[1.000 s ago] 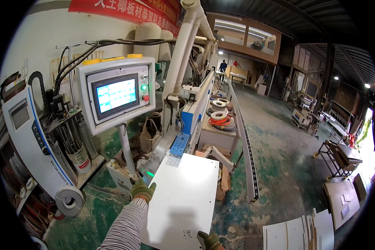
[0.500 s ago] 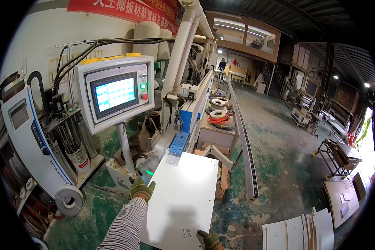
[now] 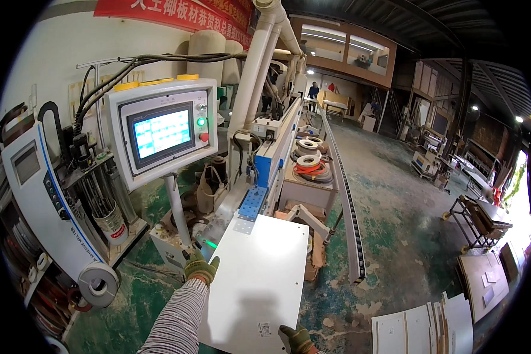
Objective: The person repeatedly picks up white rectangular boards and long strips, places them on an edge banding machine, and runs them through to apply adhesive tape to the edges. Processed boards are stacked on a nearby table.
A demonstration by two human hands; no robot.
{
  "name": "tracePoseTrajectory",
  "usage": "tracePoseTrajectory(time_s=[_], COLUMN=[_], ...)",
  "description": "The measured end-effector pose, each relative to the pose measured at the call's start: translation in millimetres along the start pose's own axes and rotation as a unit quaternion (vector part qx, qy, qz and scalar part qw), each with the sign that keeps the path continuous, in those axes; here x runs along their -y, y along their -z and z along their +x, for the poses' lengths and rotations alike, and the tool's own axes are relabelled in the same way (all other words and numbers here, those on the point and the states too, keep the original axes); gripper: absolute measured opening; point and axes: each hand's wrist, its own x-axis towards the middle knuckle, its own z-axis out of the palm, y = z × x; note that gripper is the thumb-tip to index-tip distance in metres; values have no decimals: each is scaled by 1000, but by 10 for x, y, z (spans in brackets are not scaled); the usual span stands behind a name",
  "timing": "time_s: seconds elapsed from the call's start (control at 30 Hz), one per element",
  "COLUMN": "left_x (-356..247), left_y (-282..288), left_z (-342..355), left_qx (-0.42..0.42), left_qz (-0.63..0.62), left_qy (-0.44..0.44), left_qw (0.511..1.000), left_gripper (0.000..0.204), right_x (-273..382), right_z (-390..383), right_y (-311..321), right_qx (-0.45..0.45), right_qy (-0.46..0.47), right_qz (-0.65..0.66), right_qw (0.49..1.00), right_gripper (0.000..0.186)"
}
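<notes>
A white flat board [image 3: 259, 259] with small holes along its edges stretches away from me, its far end at the blue perforated plate [image 3: 253, 202] of a long machine. A small printed label [image 3: 264, 329] lies near its close end. My left hand [image 3: 200, 270], in a green and tan glove, rests against the board's left edge, thumb apart from the forefinger. At the near right corner my right hand [image 3: 298, 340], gloved alike, grips the board with its thumb on top; its other fingers are largely hidden.
A lit control screen [image 3: 163, 135] stands left of the machine, beside a white tall unit [image 3: 50, 200]. A roller rail [image 3: 343, 206] runs along the right, past edging rolls [image 3: 308, 160]. White panels [image 3: 422, 330] lean at lower right. Far back, a person [image 3: 314, 90] stands.
The far person has shifted slightly. My hands and the board show no clear movement.
</notes>
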Motion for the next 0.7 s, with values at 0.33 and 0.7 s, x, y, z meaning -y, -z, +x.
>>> tracePoseTrajectory(time_s=[0.33,0.7], left_x=[9,60], left_y=[-8,-96], left_z=[-13,61], left_qx=[-15,-23], left_qz=[13,19], left_qy=[-3,-5], left_qw=[1000,1000], left_gripper=[95,96], right_x=[867,845], right_z=[-737,-714], right_y=[-188,-154], right_qx=[-102,-77], right_qy=[89,73], right_qz=[-85,-102], right_qw=[987,989], right_gripper=[51,54])
